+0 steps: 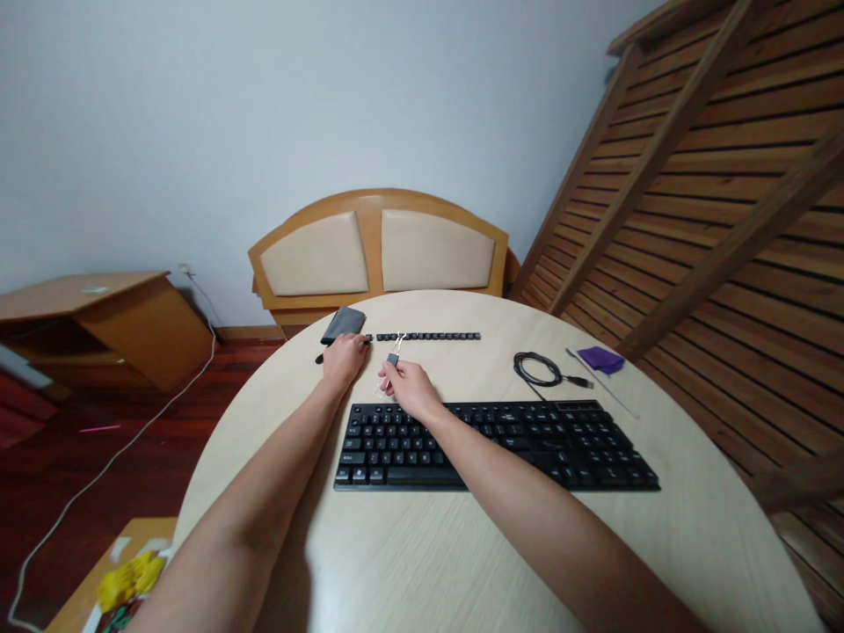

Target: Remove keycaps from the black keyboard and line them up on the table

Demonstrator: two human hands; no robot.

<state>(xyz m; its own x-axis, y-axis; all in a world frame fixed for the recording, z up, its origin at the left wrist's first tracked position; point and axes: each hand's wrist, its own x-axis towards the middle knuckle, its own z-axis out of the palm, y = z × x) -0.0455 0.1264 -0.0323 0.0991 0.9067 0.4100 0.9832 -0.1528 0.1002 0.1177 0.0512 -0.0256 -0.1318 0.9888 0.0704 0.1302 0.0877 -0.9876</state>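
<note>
The right hand (409,387) pinches a keycap puller (394,357) just beyond the keyboard (527,440). The left hand (344,359), fingers curled, touches the keycap row (428,336) stretching away to its right; its grip is unclear. Best hold the puller upright, steadying the end cap

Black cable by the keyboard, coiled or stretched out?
Coiled: the cable lies in a loose loop on the table beyond the keyboard, plug end free.
</note>
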